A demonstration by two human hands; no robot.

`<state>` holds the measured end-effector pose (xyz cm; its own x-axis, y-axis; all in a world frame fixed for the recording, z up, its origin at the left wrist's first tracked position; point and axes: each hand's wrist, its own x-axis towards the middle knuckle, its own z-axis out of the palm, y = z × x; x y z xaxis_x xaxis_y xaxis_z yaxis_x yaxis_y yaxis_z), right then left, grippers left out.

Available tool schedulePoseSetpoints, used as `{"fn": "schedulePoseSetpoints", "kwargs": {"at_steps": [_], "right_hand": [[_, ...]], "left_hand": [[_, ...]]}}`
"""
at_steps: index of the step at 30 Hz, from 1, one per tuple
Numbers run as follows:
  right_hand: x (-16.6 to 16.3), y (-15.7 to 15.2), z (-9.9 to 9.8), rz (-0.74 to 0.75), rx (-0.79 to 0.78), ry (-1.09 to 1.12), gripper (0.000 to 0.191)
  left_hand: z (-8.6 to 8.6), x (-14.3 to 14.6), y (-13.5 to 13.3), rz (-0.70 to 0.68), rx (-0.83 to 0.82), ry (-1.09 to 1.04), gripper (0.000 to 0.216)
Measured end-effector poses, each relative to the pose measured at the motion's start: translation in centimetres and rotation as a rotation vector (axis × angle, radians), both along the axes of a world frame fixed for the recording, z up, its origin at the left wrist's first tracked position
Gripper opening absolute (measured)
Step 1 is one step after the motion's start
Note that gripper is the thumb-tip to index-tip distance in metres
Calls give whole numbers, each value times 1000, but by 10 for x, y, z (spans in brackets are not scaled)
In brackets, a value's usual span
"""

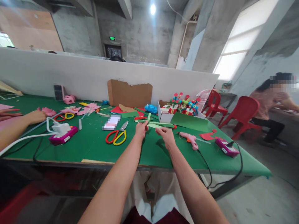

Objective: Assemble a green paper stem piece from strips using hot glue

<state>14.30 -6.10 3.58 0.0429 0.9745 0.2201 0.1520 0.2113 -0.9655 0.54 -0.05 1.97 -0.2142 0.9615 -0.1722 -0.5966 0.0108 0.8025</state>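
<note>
Both hands pinched green paper strips (151, 123) over the green desk (93, 146): the left hand (141, 129) held 1 strip upright, the right hand (166, 133) gripped another's end. The strips looked barely joined (more loose ones lay nearby). Scissors (117, 134) and a pink glue gun (189, 139) waited close.

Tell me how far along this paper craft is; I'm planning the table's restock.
Done: colourful finished figures fill the white box. In hand: left hand and right hand pinch light green paper strips. Left: loose red cutouts; the pink glue gun lies unused.
</note>
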Motion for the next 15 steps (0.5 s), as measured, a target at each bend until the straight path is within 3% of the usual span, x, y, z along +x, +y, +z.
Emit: {"fn": "schedulePoseSetpoints", "kwargs": {"at_steps": [6,8,10,13,15], "right_hand": [[70,-95,20,126,-144,-237,51],[103,-132,17,171,-220,-324,52],[138,-170,1,254,-363,-396,52],[186,-221,-44,298,-648,-521,40],[206,-245,-69,247,-655,-722,34]], "left_hand": [[1,2,-1,25,-25,-23,35],[1,2,-2,19,-24,-28,33],[1,2,-3,15,-15,-28,32],[0,3,-3,20,-6,-26,30],[0,4,-4,18,-8,-18,30]]}}
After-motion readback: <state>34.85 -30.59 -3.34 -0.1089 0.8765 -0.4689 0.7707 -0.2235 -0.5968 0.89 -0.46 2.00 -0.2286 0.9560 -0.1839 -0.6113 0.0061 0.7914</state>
